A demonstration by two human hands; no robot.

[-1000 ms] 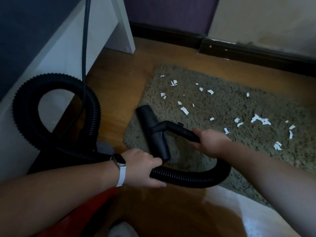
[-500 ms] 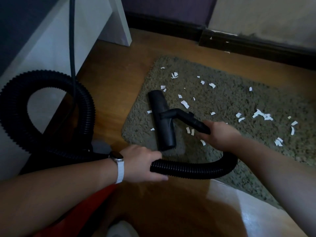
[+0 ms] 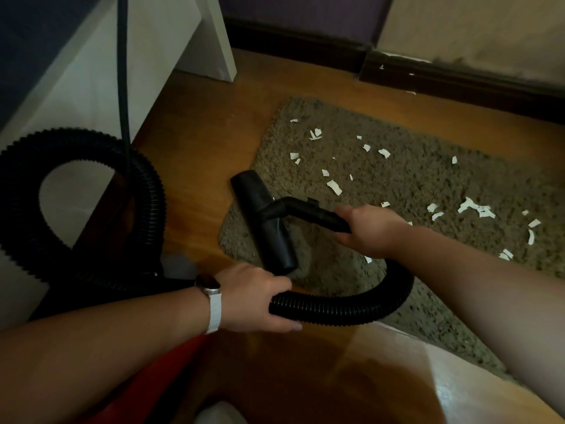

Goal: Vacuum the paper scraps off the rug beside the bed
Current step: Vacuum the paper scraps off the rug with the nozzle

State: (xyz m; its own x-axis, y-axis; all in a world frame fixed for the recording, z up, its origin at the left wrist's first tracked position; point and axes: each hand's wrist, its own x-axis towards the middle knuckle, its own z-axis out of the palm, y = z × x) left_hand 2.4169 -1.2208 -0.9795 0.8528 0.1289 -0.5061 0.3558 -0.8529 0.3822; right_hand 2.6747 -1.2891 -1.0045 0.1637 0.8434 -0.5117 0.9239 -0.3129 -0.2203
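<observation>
Right, any print on the black plastic was too dark to read, and the watch (image 3: 208,286) face on the left wrist was blank-dark.

Right hand (image 3: 371,231) was wrapped round the black tube (image 3: 308,209) just behind the nozzle (image 3: 266,221). Left hand (image 3: 256,296) was clamped on the ribbed hose (image 3: 351,307) nearer the body, and the hose curved in a U between the two hands.

Nozzle lay flat along the left edge of the rug (image 3: 412,179). Its far end was at or just past the rug edge, over the wood floor (image 3: 198,148); can't tell which.

Paper scraps (image 3: 334,187) were scattered on the rug beyond and to the right of the right hand, apart from the nozzle. One scrap sat just beside the right wrist, on its near side. A few specks lay by the skirting board (image 3: 458,84).

The rest of the hose looped wide at left in front of the white bed frame (image 3: 91,87), and a black cable (image 3: 123,87) hung down across it.

Hidden or cut off:
- Hose run behind the left forearm.
- Red vacuum body (image 3: 146,377), mostly covered by that arm.
- Pale object at the bottom edge, unidentifiable.
- Rug's right end, out of frame.
</observation>
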